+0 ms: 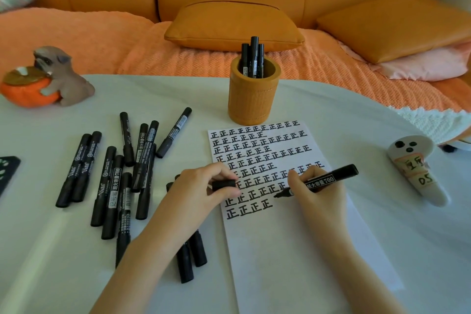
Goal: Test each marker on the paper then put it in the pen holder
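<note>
Pinch grip on left hand (204, 187): thumb and fingers hold the cap (223, 184), pulled off; loose markers (122, 173) lie in a pile on the table (51, 250) to its left, a few more under the forearm.

Pen holder (253, 99) stands upright just past the paper's far edge, three stored markers (252, 58) sticking out, room left.

Paper (280, 250): top half full of test characters, lower half blank.

Right hand (314, 196) holds the marker (322, 180) in a writing grip, low on the barrel, nib at the end of the second-last row. Can't tell whether it touches.

Handling, my read:
- Marker is light, with a rigid, smooth plastic barrel. Low grip for writing, mid-barrel for the drop.
- Cap is small and press-fit, so align it before pushing.
- Nib is wet and will smear.
- Paper is thin and may slide.
</note>
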The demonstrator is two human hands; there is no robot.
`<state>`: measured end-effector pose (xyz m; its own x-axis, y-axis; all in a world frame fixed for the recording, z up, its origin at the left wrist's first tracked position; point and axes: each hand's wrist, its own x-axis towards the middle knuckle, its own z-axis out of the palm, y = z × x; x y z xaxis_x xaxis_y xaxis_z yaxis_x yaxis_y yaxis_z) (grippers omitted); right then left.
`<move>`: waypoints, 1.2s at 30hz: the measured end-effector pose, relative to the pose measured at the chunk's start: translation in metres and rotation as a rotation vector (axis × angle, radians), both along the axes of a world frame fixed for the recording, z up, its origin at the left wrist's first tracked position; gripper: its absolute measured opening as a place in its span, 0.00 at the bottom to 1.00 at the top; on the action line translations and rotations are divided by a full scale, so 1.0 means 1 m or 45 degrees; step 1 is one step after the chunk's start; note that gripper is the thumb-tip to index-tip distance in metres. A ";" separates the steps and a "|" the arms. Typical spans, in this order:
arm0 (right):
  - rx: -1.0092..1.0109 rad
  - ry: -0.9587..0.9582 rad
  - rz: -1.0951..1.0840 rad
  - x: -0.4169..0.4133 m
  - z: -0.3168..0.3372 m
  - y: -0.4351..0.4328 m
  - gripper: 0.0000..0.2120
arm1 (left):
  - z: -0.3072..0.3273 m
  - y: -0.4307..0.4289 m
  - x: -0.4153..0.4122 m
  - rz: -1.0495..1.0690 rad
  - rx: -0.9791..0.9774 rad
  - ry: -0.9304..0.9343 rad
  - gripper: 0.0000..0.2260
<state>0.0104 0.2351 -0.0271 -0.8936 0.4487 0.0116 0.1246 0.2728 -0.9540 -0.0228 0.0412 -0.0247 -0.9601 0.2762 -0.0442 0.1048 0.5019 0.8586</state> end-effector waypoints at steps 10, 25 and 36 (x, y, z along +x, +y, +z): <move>0.011 -0.016 0.023 -0.001 -0.003 -0.001 0.17 | -0.001 0.000 -0.001 0.013 -0.051 0.023 0.06; 0.075 0.011 -0.032 -0.002 -0.004 -0.001 0.17 | -0.001 0.000 -0.001 0.012 -0.057 0.009 0.06; 0.081 0.003 0.018 0.000 -0.002 -0.002 0.17 | -0.001 0.000 -0.001 0.007 -0.050 0.012 0.06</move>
<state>0.0100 0.2331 -0.0288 -0.8997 0.4344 0.0417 0.1182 0.3344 -0.9350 -0.0238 0.0410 -0.0261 -0.9620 0.2692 -0.0463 0.1097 0.5359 0.8371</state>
